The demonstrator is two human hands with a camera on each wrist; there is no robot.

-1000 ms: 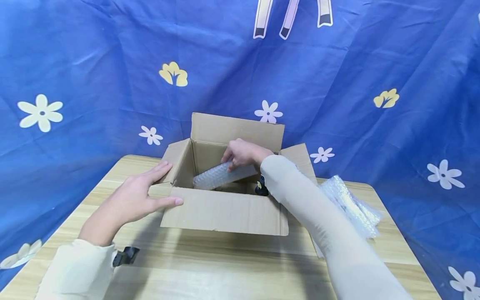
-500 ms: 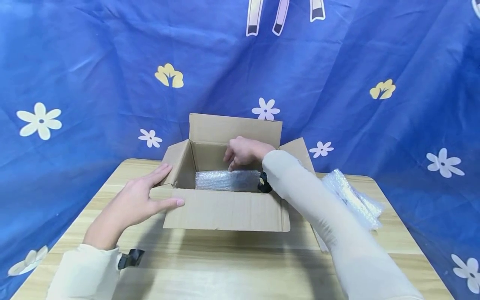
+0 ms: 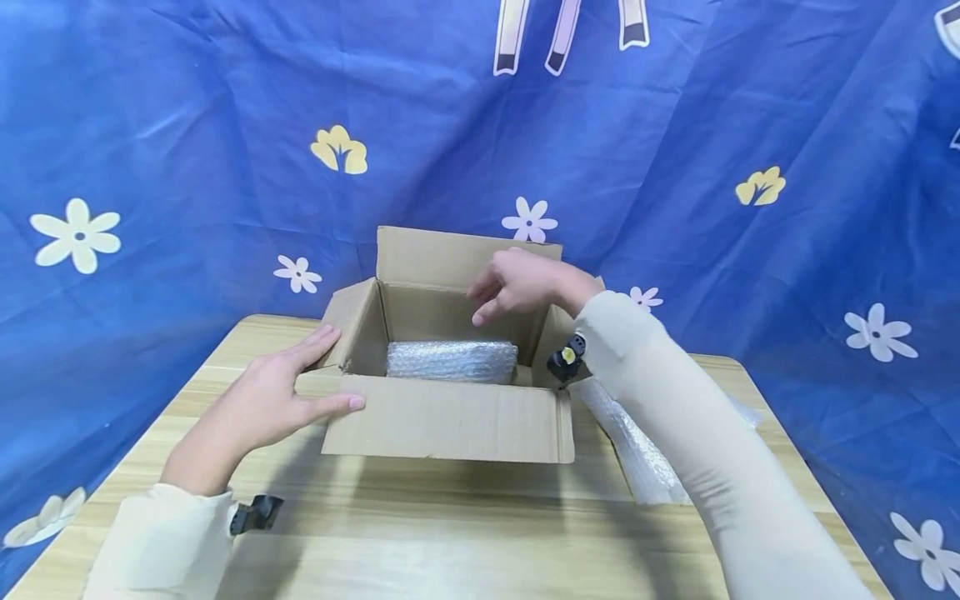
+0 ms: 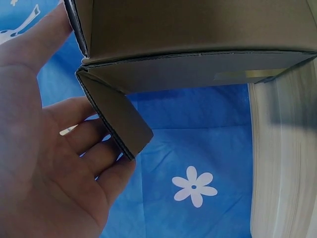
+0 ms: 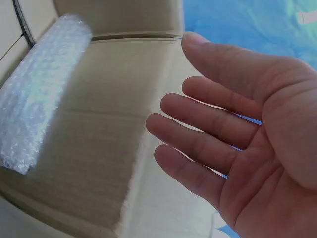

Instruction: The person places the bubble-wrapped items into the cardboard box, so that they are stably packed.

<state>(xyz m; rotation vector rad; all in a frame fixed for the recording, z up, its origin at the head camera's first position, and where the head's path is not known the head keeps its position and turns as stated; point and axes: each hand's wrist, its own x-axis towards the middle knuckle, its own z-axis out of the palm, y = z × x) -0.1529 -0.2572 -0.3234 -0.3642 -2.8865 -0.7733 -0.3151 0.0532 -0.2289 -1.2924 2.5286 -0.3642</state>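
Note:
An opened cardboard box stands on the table with its flaps folded out. Inside it lies a long bubble-wrapped package, also visible as bubble wrap in the right wrist view. My left hand holds the box's near left corner, thumb over the front flap and fingers against the left flap. Above the box's right part hovers my right hand, fingers loosely extended, nothing in it and apart from the package. What the wrap encloses cannot be made out.
More bubble wrap lies right of the box, partly hidden by the right sleeve. The wooden table meets a blue patterned cloth at the back. A small black device sits at the left wrist.
The package went from slanted in my right hand to lying level in the box. My right hand let go and rose up and to the right. The left hand stayed put.

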